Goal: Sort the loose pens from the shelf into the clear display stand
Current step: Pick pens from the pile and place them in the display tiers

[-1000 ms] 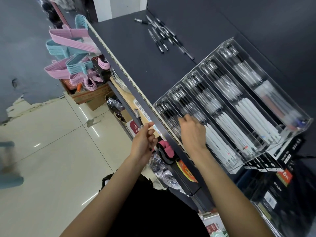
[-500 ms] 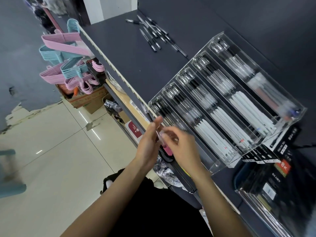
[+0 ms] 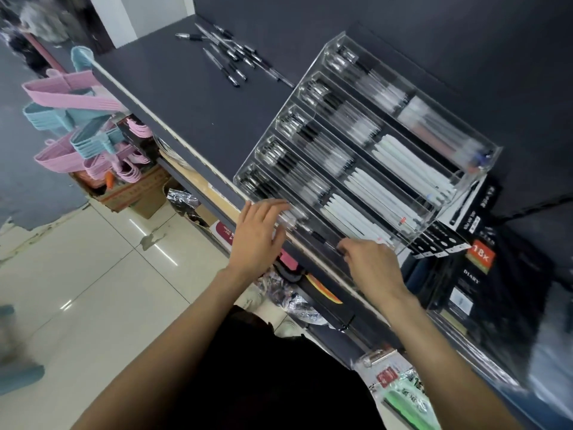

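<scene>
On the dark shelf (image 3: 173, 97), you are laying a pen (image 3: 322, 238) into the nearest slot of the clear display stand (image 3: 412, 240).
Your right hand (image 3: 370, 268) is pinching its end; your left hand (image 3: 259, 234), fingers relaxed, is now touching the stand instead of holding the pen. Loose pens (image 3: 232, 54) are lying farther back, above pale floor tiles (image 3: 93, 274).

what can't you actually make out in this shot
- Head view, pens in the clear display stand: motion blur stops any count.
- Right hand: pinches a pen at the nearest slot; its own fingers hide the grip.
- Left hand: fingers spread at the stand's front edge; contact unclear.
- Loose pens: too small to count.
- Boxes at right: blurred, cut off by the frame's edge.
</scene>
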Action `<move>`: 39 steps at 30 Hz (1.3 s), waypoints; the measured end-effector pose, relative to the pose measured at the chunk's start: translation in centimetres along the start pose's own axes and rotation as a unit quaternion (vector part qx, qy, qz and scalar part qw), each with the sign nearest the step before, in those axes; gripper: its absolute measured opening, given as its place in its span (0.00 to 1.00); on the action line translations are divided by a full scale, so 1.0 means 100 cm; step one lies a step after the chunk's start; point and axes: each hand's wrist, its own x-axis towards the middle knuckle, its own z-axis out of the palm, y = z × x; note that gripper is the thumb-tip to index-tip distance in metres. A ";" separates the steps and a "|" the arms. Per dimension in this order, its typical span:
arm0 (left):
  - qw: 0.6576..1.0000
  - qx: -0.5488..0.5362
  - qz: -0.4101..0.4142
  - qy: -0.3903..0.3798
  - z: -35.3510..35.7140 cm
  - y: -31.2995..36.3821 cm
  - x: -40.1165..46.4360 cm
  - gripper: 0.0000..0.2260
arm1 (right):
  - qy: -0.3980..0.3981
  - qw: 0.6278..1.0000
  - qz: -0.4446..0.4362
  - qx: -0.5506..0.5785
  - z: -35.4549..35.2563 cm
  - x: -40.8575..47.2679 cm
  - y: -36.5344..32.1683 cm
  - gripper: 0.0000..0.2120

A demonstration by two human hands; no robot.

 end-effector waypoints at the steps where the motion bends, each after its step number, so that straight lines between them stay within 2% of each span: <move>1: 0.999 0.028 0.021 -0.040 0.000 -0.003 0.007 0.19 | -0.016 1.000 -0.003 -0.015 0.002 0.002 0.000 0.14; 3: 0.989 0.082 0.052 -0.115 0.001 -0.008 0.019 0.26 | -0.045 0.998 -0.009 -0.032 0.005 0.004 -0.002 0.17; 5: 0.977 0.128 0.070 -0.155 0.002 -0.014 0.029 0.30 | -0.069 0.997 -0.014 -0.041 0.006 0.007 -0.002 0.18; 10: 0.960 0.200 0.090 -0.175 0.001 -0.016 0.036 0.24 | -0.094 0.994 -0.024 -0.051 0.009 0.008 -0.001 0.20; 14: 0.955 0.227 0.096 -0.165 0.001 -0.015 0.034 0.25 | -0.075 0.995 -0.028 -0.053 0.014 0.006 -0.002 0.17; 16: 0.954 0.235 0.095 -0.157 0.001 -0.020 0.033 0.24 | -0.030 0.999 -0.027 -0.004 0.017 0.006 0.000 0.15; 18: 0.955 0.239 0.090 -0.153 0.000 -0.024 0.031 0.23 | 0.009 0.997 -0.048 0.055 0.018 0.008 -0.001 0.17; 21: 0.955 0.243 0.085 -0.150 0.001 -0.025 0.030 0.24 | -0.002 0.991 -0.098 0.093 0.018 0.011 -0.006 0.24; 29: 0.967 0.215 0.089 -0.109 0.008 -0.025 0.027 0.22 | -0.006 0.990 -0.063 0.128 0.018 0.008 0.001 0.15; 34: 0.961 0.176 0.199 -0.083 0.012 -0.018 0.027 0.16 | 0.007 0.993 -0.046 0.108 0.018 0.014 -0.002 0.12; 39: 0.937 0.184 0.252 -0.158 0.017 -0.019 0.037 0.25 | -0.005 0.999 -0.006 0.045 0.013 0.014 -0.007 0.14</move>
